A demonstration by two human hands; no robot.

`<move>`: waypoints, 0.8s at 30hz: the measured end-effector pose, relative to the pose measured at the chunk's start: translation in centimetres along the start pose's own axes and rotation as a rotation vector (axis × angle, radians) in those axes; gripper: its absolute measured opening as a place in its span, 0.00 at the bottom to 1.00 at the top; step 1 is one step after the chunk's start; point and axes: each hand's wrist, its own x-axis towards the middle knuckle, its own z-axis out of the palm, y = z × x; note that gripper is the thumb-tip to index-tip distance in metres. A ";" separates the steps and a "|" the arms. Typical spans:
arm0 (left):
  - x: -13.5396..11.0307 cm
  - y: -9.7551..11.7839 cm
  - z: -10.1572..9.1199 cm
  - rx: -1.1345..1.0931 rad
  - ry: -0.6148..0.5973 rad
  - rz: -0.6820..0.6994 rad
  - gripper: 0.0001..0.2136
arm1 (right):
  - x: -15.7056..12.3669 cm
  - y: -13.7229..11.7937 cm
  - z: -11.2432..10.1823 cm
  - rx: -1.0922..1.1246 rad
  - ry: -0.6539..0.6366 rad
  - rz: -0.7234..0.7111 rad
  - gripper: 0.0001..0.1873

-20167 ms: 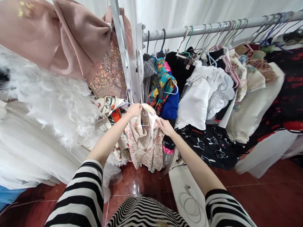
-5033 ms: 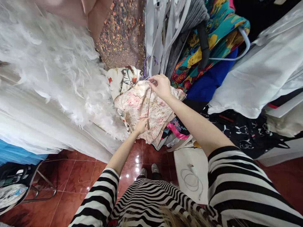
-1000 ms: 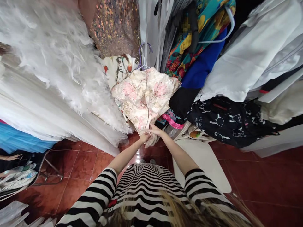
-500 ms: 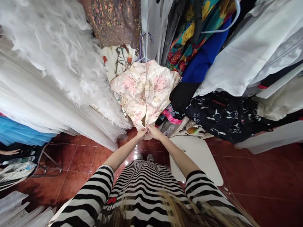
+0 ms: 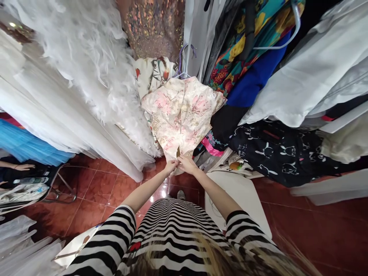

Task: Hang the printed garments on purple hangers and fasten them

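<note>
A cream blouse with pink flowers [image 5: 181,115] hangs from a hanger [image 5: 185,61] at the end of a crowded clothes rack. Its two front edges meet near the hem. My left hand [image 5: 170,167] and my right hand [image 5: 186,165] are side by side at that hem, each pinching one front edge of the blouse. Fingers of both hands are closed on the cloth. What sits between the fingertips is too small to make out.
A white feathered gown [image 5: 80,65] fills the left. A sequinned dress [image 5: 152,27] hangs behind. Colourful, blue, white and black printed garments [image 5: 276,145] crowd the right. A white board [image 5: 241,195] lies on the red tile floor [image 5: 94,191]. A folding chair [image 5: 60,184] stands far left.
Over the last second both hands stayed together at the blouse's lower front, moving only slightly. Five seconds ago my right hand was up at the collar and my left at mid-front.
</note>
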 end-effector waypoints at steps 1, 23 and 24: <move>0.1 0.0 -0.1 0.017 -0.009 0.006 0.12 | 0.2 -0.1 0.0 0.015 -0.014 -0.001 0.07; 2.1 -0.5 -4.8 0.148 -0.124 0.173 0.07 | 4.7 -4.1 2.9 -0.005 -0.069 0.286 0.16; 2.2 -0.7 -4.8 0.147 -0.136 0.180 0.07 | 4.6 -4.2 3.0 -0.007 -0.068 0.289 0.17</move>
